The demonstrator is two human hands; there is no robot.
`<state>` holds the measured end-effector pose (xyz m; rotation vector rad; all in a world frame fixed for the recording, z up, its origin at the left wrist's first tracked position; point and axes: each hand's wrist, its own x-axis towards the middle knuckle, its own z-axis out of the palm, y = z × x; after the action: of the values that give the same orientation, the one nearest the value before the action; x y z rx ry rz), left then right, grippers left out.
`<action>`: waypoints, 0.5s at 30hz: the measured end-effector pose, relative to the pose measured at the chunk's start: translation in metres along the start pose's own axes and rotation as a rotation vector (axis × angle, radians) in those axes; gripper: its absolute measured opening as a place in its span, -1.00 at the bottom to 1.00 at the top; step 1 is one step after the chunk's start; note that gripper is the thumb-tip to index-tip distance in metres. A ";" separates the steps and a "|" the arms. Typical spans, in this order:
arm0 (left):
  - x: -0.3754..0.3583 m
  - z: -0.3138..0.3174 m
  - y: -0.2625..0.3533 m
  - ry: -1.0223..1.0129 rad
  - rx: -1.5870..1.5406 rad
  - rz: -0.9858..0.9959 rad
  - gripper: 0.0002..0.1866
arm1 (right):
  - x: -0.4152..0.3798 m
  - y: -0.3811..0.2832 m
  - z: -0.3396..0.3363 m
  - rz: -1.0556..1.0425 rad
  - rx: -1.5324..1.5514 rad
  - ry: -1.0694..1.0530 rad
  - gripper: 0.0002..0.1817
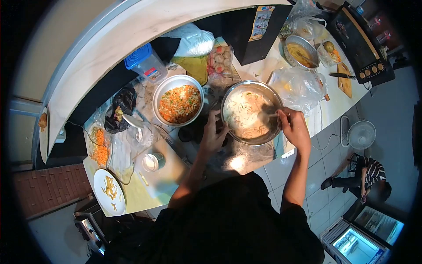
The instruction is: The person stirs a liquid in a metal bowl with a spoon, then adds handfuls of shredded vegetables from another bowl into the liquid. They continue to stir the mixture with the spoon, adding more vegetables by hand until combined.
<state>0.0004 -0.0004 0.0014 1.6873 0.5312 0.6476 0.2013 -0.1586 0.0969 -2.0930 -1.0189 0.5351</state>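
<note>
A steel mixing bowl (pixel 225 94) stands on the counter before me, with a creamy white batter (pixel 246 108) and orange shreds inside it. My left hand (pixel 214 133) is closed on the bowl's left rim. On the other side, my right hand (pixel 293 127) pinches the thin handle of what looks like a spoon (pixel 271 115), whose far end is hidden in the batter. Just left of the steel bowl sits a white bowl (pixel 157 97) heaped with shredded carrot and other chopped vegetables (pixel 179 104).
A glass jar (pixel 151 163) of white contents and a white plate (pixel 100 200) with peelings lie left. Behind are a blue-lidded container (pixel 138 57) and bagged eggs (pixel 220 61). Right are a plastic bag (pixel 299 88), colander (pixel 290 42), knife (pixel 342 75) and toaster oven (pixel 360 39). A person (pixel 373 171) sits beyond.
</note>
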 end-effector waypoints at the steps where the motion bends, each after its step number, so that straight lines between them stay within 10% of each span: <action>1: 0.000 0.000 -0.001 -0.002 -0.001 0.008 -0.61 | 0.006 0.000 0.006 -0.075 -0.061 0.108 -0.79; 4: 0.001 -0.001 -0.001 -0.015 0.060 0.086 -0.62 | 0.025 0.008 0.047 -0.262 -0.062 0.313 -0.75; 10: 0.000 -0.001 -0.008 -0.007 0.027 -0.013 -0.60 | -0.006 -0.004 0.024 -0.121 0.021 -0.195 -0.75; 15: 0.000 0.001 0.004 0.000 0.034 0.029 -0.61 | -0.008 0.006 0.001 -0.090 -0.071 0.071 -0.77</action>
<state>0.0010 -0.0018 0.0056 1.7301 0.5213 0.6628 0.1989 -0.1670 0.0915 -2.1016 -1.0993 0.3826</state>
